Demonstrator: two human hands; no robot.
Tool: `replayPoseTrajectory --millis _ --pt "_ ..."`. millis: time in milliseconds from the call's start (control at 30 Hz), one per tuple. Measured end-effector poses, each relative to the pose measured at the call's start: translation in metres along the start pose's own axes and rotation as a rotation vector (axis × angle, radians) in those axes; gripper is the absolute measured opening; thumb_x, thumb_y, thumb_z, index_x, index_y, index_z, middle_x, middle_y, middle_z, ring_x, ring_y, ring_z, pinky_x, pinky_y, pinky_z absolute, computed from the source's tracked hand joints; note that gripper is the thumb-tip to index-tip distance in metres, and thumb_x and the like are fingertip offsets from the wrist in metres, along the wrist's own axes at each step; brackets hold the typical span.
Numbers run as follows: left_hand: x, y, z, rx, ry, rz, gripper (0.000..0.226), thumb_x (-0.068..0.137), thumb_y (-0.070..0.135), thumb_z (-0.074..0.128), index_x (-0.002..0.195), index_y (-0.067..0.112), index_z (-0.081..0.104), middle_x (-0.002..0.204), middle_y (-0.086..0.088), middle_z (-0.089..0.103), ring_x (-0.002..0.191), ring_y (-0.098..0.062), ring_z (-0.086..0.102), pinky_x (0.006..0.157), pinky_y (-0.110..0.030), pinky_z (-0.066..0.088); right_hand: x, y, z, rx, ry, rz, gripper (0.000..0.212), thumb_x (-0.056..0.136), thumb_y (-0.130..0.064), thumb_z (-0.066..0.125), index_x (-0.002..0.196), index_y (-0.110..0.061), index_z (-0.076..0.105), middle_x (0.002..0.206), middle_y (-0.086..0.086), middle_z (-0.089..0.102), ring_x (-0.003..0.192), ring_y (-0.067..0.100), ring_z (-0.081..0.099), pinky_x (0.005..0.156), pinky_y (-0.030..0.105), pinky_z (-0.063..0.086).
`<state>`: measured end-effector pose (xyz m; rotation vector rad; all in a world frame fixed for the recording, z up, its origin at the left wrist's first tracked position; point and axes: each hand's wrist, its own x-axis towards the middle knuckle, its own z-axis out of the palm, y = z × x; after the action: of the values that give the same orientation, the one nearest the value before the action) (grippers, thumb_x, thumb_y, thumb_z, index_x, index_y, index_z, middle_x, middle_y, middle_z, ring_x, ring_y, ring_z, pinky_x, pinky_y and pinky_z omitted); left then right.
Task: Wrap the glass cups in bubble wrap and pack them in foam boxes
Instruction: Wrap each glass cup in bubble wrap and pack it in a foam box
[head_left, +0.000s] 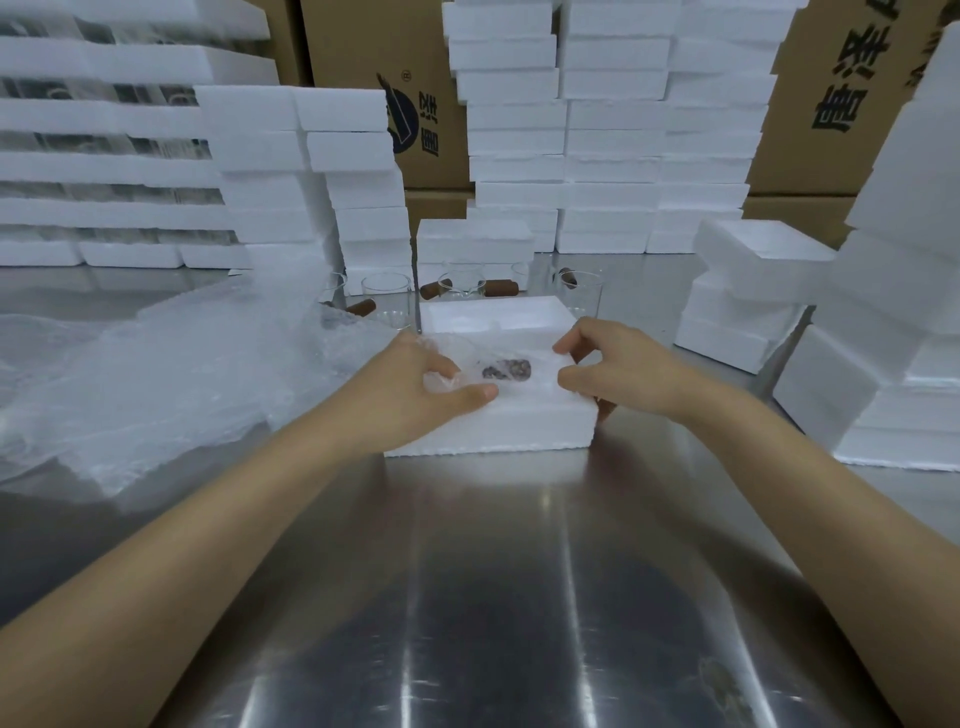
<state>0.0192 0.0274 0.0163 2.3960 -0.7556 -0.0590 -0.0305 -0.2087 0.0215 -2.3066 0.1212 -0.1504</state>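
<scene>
An open white foam box sits on the steel table in front of me. Inside it lies a glass cup wrapped in bubble wrap, its brown handle showing through the wrap. My left hand presses on the wrapped cup at the box's left side, thumb along the front rim. My right hand grips the box's right edge. Several bare glass cups with brown handles stand behind the box. A loose sheet of bubble wrap spreads over the table to the left.
Stacks of white foam boxes rise at the back, at the left and at the right. Brown cardboard cartons stand behind them. The shiny steel table stretches toward me.
</scene>
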Motion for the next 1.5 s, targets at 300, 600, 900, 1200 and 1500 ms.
replayPoseTrajectory --millis 300,600,900,1200,1500 --pt "0.002 -0.009 -0.027 -0.193 -0.120 0.096 0.068 0.046 0.080 0.073 0.103 0.050 0.052 0.147 0.028 0.025 0.132 0.004 0.030 0.104 -0.025 0.030 0.008 0.027 0.006 0.007 0.530 -0.139 0.023 0.096 -0.013 0.044 0.086 -0.018 0.065 0.083 -0.001 0.062 0.064 0.012 0.052 0.058 0.018 0.038" --pt "0.008 -0.036 -0.038 -0.089 -0.299 0.139 0.052 0.058 0.047 0.085 0.101 0.056 0.057 0.113 0.048 0.042 0.104 0.027 0.038 0.081 -0.003 0.034 0.026 0.045 0.015 -0.513 0.189 -0.414 0.051 0.093 -0.010 0.057 0.142 -0.008 0.041 0.141 0.014 0.046 0.139 0.036 0.028 0.115 0.043 0.014" --pt "0.006 -0.033 -0.025 0.014 -0.175 0.148 0.055 0.064 0.054 0.081 0.108 0.056 0.047 0.122 0.024 0.048 0.102 0.002 0.048 0.085 -0.013 0.042 0.021 0.043 0.006 -0.195 0.380 -0.333 0.023 0.088 -0.011 0.063 0.110 -0.016 0.064 0.101 -0.011 0.054 0.105 0.008 0.039 0.079 0.007 0.027" --pt "0.011 -0.038 -0.006 -0.111 0.028 0.173 0.095 0.067 0.047 0.083 0.135 0.049 0.017 0.130 0.027 0.039 0.112 -0.006 0.047 0.087 -0.018 0.042 0.013 0.024 -0.017 0.769 0.609 -0.206 0.003 0.099 -0.021 0.051 0.097 -0.019 0.050 0.089 -0.013 0.063 0.084 0.003 0.059 0.075 0.026 0.050" --pt "0.017 -0.044 -0.001 -0.165 0.045 0.103 0.120 0.054 0.071 0.073 0.148 0.044 0.003 0.138 0.030 0.027 0.125 0.002 0.033 0.099 -0.022 0.033 0.010 0.007 -0.031 1.537 0.260 -0.087 0.023 0.096 -0.044 0.050 0.101 -0.024 0.061 0.102 -0.006 0.068 0.084 0.012 0.060 0.061 0.022 0.044"
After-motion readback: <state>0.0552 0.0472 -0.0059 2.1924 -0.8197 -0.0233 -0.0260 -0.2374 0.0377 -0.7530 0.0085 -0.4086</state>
